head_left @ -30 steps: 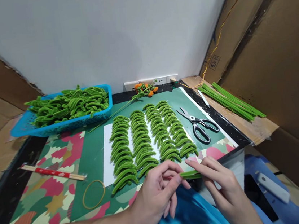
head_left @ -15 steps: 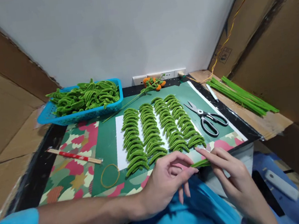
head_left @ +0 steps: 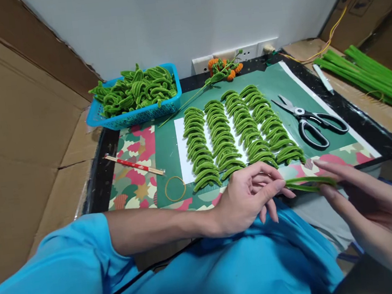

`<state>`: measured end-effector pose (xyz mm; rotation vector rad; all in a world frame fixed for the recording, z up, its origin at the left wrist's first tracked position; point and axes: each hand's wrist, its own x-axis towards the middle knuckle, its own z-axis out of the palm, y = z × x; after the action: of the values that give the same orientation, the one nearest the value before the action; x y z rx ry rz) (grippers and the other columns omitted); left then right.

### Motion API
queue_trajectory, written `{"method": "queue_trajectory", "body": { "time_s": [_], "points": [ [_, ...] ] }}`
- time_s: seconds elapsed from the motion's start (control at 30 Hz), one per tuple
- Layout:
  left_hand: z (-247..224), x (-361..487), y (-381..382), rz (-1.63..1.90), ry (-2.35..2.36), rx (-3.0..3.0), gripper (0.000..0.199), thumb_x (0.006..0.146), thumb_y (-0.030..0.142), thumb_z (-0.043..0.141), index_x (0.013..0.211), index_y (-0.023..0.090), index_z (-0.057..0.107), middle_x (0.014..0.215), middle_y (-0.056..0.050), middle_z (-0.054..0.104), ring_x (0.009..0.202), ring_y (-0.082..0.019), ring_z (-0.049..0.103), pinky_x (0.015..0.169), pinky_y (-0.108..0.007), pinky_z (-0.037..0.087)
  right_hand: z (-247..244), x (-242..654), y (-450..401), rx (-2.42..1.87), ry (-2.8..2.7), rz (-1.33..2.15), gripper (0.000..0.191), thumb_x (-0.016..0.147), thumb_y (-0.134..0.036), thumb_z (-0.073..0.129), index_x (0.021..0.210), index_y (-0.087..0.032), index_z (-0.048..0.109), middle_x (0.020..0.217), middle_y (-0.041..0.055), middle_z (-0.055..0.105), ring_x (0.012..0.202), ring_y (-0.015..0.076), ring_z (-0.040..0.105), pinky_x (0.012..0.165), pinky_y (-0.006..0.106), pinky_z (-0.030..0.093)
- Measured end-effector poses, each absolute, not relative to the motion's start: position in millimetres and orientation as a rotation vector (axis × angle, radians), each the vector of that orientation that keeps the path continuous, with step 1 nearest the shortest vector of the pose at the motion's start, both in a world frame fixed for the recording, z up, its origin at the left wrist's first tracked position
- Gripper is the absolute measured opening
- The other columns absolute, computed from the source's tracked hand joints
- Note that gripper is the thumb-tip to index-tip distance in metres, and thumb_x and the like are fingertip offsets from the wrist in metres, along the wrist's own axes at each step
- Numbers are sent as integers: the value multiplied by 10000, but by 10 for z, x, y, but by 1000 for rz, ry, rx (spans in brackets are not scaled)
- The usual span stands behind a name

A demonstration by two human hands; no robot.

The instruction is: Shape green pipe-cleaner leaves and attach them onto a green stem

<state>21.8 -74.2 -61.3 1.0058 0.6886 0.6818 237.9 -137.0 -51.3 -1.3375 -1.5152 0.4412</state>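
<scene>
A folded green pipe cleaner stretches between my hands above the table's front edge. My left hand pinches one end between thumb and forefinger, its other fingers curled loosely. Thumb and fingers of my right hand close round the bent end, the forefinger reaching out over it. Just beyond my hands, curved green pipe-cleaner pieces lie in several columns on white paper. Scissors with black and grey handles rest right of the columns, blades parted.
A blue basket heaped with bent green pieces stands back left. Wrapped chopsticks and a rubber band lie at left. Orange flowers on a stem lie near the wall sockets. Long green pipe cleaners and a white pen lie right.
The view has shifted, so the table sits higher in the picture. My right hand has drawn away from my left to the right, and more of the folded pipe cleaner shows between them.
</scene>
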Motion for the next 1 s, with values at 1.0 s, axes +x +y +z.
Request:
{"method": "queue_trajectory", "body": {
  "time_s": [1.0],
  "points": [
    [-566,171,-709,499,679,1233,310,968,428,770,1084,149,702,848,-33,749,593,-87,585,559,-214,464,-533,2296,-1302,-1241,-1310,395,340,824,-74,894,1108,-256,858,953,-12,847,732,159,783,724,265,658]
  ]
}}
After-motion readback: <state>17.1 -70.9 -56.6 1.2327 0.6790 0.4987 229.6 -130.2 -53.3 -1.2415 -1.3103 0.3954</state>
